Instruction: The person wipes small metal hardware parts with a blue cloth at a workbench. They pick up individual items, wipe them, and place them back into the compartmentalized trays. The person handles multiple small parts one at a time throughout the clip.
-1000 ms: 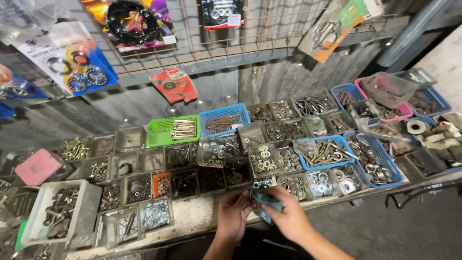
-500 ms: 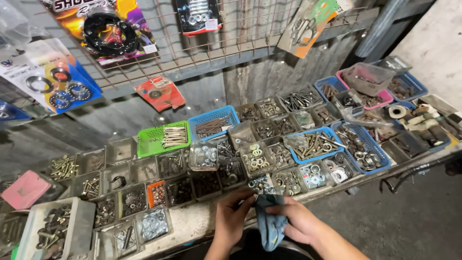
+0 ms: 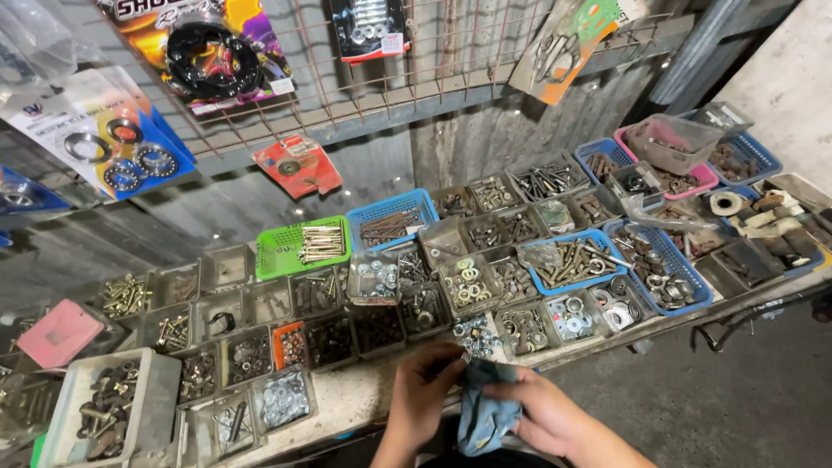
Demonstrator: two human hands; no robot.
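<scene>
1. Blue cloth [image 3: 483,416], crumpled, is hanging at the front edge of the surface [image 3: 364,394], just in front of the small tray of silver nuts [image 3: 476,334].
2. Left hand [image 3: 431,386] is gripping the cloth's left upper edge, fingers [image 3: 451,357] curled and pinching the fabric.
3. Right hand [image 3: 537,412] is lying over the cloth's right side, fingers pressed together and closed on the fabric; thumb is lying across the top of the cloth.
4. Both hands are touching the cloth, close together, just off the surface edge.
5. Left of the cloth, a clear tray of silver washers [image 3: 283,399] is sitting near the surface edge.
6. Behind the cloth, rows of small grey bins with bolts, nuts and washers are filling the surface.
7. Further behind the cloth, a green basket [image 3: 303,247] with pale screws is sitting beside a blue basket [image 3: 390,218] with dark bolts.
8. Right of the cloth and further back, another blue basket [image 3: 572,263] is holding long bolts.
9. Far left of the cloth, a pink flat box [image 3: 59,333] is lying among bins.
10. Above the cloth, packaged parts are hanging on a wire grid [image 3: 416,65].
</scene>
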